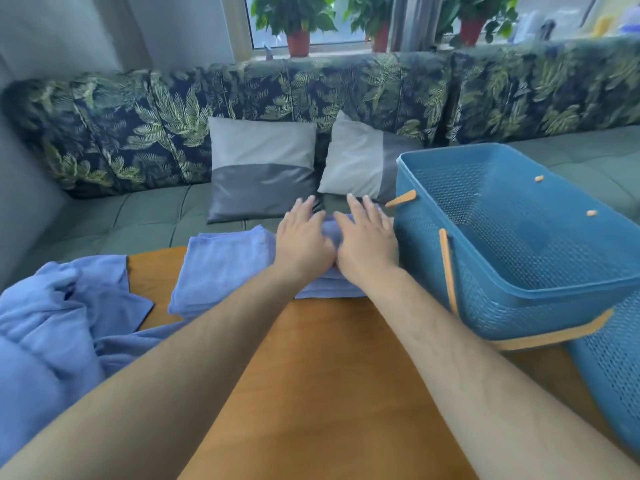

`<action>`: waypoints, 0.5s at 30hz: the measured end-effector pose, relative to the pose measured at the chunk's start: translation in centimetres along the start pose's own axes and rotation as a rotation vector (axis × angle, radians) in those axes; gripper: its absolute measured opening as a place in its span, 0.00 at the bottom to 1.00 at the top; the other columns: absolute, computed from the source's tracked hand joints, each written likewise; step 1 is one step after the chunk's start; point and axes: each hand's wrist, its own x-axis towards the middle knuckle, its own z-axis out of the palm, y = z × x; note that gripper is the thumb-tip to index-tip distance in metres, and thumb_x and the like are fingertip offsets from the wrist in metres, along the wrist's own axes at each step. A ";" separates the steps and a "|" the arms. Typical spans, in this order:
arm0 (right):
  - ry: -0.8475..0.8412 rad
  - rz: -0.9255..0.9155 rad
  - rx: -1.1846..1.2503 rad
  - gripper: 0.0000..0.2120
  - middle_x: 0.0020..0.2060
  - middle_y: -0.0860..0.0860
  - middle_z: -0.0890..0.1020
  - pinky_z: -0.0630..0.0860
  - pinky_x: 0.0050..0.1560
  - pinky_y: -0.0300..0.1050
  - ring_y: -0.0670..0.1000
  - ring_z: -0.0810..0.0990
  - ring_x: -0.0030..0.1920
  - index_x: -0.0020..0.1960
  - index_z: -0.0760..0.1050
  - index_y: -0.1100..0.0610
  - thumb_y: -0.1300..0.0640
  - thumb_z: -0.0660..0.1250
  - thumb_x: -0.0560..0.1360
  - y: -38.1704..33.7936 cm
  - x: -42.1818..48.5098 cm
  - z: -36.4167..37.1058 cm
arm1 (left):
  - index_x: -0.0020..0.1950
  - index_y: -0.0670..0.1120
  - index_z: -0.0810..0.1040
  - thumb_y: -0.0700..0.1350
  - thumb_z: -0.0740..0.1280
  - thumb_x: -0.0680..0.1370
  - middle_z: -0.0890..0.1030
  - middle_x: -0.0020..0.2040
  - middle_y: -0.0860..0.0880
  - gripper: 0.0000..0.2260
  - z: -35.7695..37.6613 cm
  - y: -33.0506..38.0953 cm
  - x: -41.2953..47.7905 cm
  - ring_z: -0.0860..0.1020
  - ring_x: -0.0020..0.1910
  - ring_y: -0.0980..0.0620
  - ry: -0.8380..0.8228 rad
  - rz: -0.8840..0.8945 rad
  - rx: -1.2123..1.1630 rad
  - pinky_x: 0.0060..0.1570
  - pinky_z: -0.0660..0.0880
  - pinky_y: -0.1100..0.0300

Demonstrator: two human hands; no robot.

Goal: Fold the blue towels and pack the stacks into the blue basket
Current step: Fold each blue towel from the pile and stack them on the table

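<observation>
A folded blue towel stack (329,285) lies at the far edge of the wooden table (311,375). My left hand (303,239) and my right hand (367,237) press flat on top of it, side by side, fingers straight. A second folded blue towel (221,268) lies just left of the stack. A heap of unfolded blue towels (52,327) covers the table's left side. The blue basket (519,244) stands tilted at the right, right beside my right hand, with nothing visible inside.
A second blue basket (613,375) lies under the first at the right edge. Beyond the table is a green sofa (138,220) with two grey cushions (259,171). Potted plants (298,26) stand on the windowsill behind.
</observation>
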 end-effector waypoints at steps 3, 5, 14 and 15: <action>-0.168 0.021 0.043 0.25 0.83 0.49 0.52 0.41 0.81 0.53 0.54 0.45 0.82 0.83 0.52 0.48 0.47 0.44 0.86 0.6 0.2 2.2 | 0.80 0.41 0.61 0.47 0.51 0.85 0.57 0.81 0.43 0.23 1.7 -0.3 -0.3 0.53 0.81 0.44 -0.146 0.097 0.083 0.78 0.50 0.47; -0.199 0.051 0.065 0.26 0.83 0.48 0.50 0.39 0.80 0.53 0.53 0.43 0.82 0.83 0.49 0.47 0.47 0.41 0.86 1.0 0.2 3.3 | 0.81 0.42 0.56 0.48 0.47 0.86 0.55 0.82 0.43 0.24 3.1 -1.0 -0.7 0.51 0.81 0.45 -0.181 0.098 0.148 0.79 0.49 0.47; -0.245 0.031 0.048 0.26 0.83 0.49 0.49 0.39 0.80 0.53 0.54 0.43 0.82 0.83 0.49 0.50 0.48 0.41 0.86 0.6 -0.5 1.6 | 0.81 0.42 0.57 0.46 0.46 0.87 0.56 0.82 0.44 0.23 2.5 -0.8 -1.6 0.51 0.82 0.47 -0.192 0.069 0.129 0.78 0.48 0.50; -0.217 0.029 0.052 0.25 0.83 0.49 0.51 0.39 0.80 0.53 0.54 0.44 0.82 0.83 0.52 0.51 0.49 0.43 0.86 0.5 -0.9 1.1 | 0.79 0.41 0.62 0.45 0.47 0.86 0.59 0.81 0.44 0.21 2.1 -0.7 -2.0 0.52 0.81 0.47 -0.161 0.046 0.093 0.78 0.49 0.50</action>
